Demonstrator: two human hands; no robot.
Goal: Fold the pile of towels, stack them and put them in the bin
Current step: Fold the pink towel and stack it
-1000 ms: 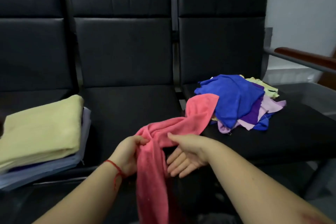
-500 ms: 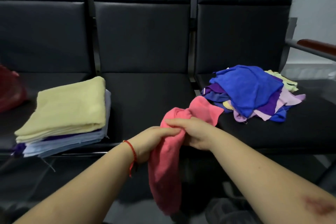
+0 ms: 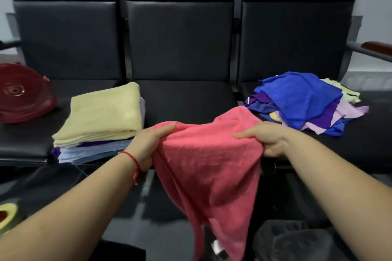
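Note:
A pink towel (image 3: 210, 159) hangs spread between both hands in front of the middle seat. My left hand (image 3: 148, 144) grips its left upper edge, and my right hand (image 3: 265, 139) grips its right upper edge. The lower part of the towel droops below the seat edge. A folded stack (image 3: 101, 121), pale yellow on top with light blue and purple towels under it, lies on the left seat. A loose pile of towels (image 3: 301, 101), blue, purple, lilac and pale yellow, lies on the right seat.
A dark red round bin (image 3: 21, 93) lies on its side at the far left seat. Three black padded seats (image 3: 186, 95) form a row, with a wooden armrest (image 3: 377, 45) at the right. A dark cushion-like object (image 3: 297, 239) sits low right.
My hands have moved apart, and the bunched pink towel is now stretched wide between them. The view has shifted left, bringing the red bin into sight.

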